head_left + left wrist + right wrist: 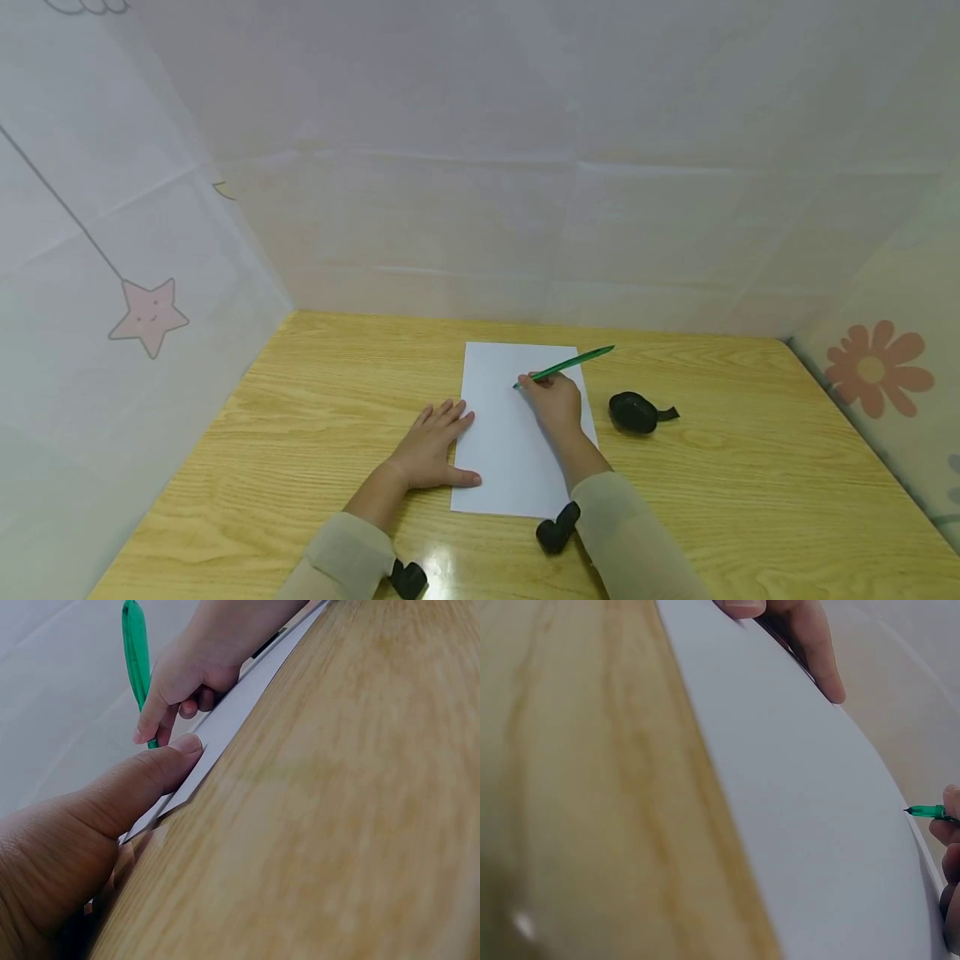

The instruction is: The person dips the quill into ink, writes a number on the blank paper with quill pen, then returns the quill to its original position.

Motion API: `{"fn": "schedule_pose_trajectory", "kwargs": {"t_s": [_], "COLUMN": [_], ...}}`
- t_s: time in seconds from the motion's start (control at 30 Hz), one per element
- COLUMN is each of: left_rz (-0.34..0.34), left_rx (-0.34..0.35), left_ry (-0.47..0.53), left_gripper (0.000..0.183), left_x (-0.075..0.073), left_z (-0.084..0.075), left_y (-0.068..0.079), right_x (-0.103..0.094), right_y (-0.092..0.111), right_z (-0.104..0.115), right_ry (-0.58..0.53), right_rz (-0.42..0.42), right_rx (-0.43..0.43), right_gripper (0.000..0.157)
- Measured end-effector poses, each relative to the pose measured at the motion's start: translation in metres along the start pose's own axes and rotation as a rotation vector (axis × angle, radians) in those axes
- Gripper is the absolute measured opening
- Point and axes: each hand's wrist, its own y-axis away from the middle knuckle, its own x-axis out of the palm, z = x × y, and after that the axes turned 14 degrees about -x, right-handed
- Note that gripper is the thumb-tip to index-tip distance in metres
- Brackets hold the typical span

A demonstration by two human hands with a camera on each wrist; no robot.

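Note:
A white sheet of paper (pixel 502 450) lies on the wooden table. My right hand (pixel 557 404) rests over its upper right part and pinches a green pen (pixel 573 362). In the right wrist view the dark tip of the pen (pixel 922 811) points at the paper (pixel 802 787); whether it touches cannot be told. With fingers spread, my left hand (pixel 431 450) presses on the sheet's left edge, its thumb lying on the lower left part. The left wrist view shows that thumb of the left hand (pixel 112 802) on the paper's edge, with the pen (pixel 136 656) upright beyond it.
To the right of the paper a black rounded object with a short strap (pixel 633 413) lies on the table (pixel 750 467). Pale printed cloth (pixel 480 242) hangs behind the table and along both sides. Black devices (pixel 557 529) sit at both sleeve cuffs.

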Motion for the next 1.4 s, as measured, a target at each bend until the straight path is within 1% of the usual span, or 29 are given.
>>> {"fn": "schedule_pose_trajectory", "kwargs": {"t_s": [0.13, 0.43, 0.77, 1.13, 1.27, 1.4], "left_rz": [-0.004, -0.003, -0.007, -0.005, -0.009, -0.005], "left_rx": [0.001, -0.003, -0.002, 0.006, 0.012, 0.004], "left_ry": [0.000, 0.009, -0.006, 0.004, 0.007, -0.002], "left_gripper": [0.098, 0.098, 0.098, 0.097, 0.098, 0.098], "left_x": [0.000, 0.001, 0.001, 0.001, 0.001, 0.001], "left_z": [0.000, 0.000, 0.001, 0.001, 0.001, 0.001], "left_y": [0.000, 0.000, -0.001, 0.000, 0.001, 0.000], "right_x": [0.000, 0.001, 0.001, -0.001, 0.000, 0.001], "right_y": [0.001, 0.003, 0.007, 0.011, 0.011, 0.012], "right_z": [0.001, 0.000, 0.003, 0.004, 0.005, 0.004], "right_ry": [-0.002, 0.009, 0.021, -0.005, -0.005, -0.001], "right_rz": [0.006, 0.012, 0.039, 0.059, 0.055, 0.058], "right_rx": [0.007, -0.008, -0.008, -0.002, -0.012, -0.019], "right_gripper": [0.035, 0.034, 0.034, 0.035, 0.035, 0.034]}}
